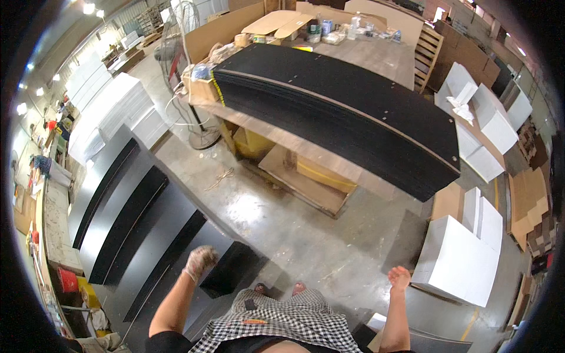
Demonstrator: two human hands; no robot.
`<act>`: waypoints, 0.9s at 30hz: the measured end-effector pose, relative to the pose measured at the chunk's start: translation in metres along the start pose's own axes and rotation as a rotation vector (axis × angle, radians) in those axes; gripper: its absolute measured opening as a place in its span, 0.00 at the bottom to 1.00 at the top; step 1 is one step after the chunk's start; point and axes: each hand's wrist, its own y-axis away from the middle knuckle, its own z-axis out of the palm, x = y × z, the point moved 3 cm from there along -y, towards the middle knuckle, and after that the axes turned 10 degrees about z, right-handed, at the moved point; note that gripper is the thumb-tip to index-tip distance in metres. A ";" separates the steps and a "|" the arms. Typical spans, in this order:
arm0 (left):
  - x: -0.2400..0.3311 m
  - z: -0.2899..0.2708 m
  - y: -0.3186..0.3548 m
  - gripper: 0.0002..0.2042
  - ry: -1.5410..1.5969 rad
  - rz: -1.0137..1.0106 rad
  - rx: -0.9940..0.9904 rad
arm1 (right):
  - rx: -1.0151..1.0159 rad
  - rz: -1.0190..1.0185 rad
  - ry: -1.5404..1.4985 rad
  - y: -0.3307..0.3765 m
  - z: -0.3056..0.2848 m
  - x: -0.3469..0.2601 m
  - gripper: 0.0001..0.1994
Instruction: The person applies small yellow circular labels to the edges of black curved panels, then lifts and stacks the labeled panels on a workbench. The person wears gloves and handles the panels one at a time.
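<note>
My left hand (200, 262) wears a light work glove and hangs over the near end of a row of long black panels (126, 203) stacked in steps on the floor; it holds nothing, fingers loosely curled. My right hand (399, 277) is bare, raised over the concrete floor beside a stack of white panels (456, 262), and holds nothing. A tall pile of thin black sheets (347, 103) lies on a wooden worktable (306, 150) ahead of me, out of reach of both hands.
A pedestal fan (185, 76) stands left of the table. More white panel stacks (109, 115) lie at far left and at right (491, 126). Cardboard boxes and bottles (321, 26) crowd the table's far end. Yellow bins (323, 173) sit under it.
</note>
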 end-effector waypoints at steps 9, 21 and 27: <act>0.125 -0.047 -0.246 0.18 0.123 0.423 0.272 | 0.164 -0.644 -0.136 0.011 0.025 -0.228 0.16; 0.230 0.019 -0.407 0.22 0.491 0.377 0.567 | 0.316 -0.733 -0.056 0.015 0.087 -0.362 0.15; 0.241 0.140 -0.371 0.20 0.155 0.494 0.320 | 0.263 -0.880 0.095 -0.013 0.112 -0.446 0.13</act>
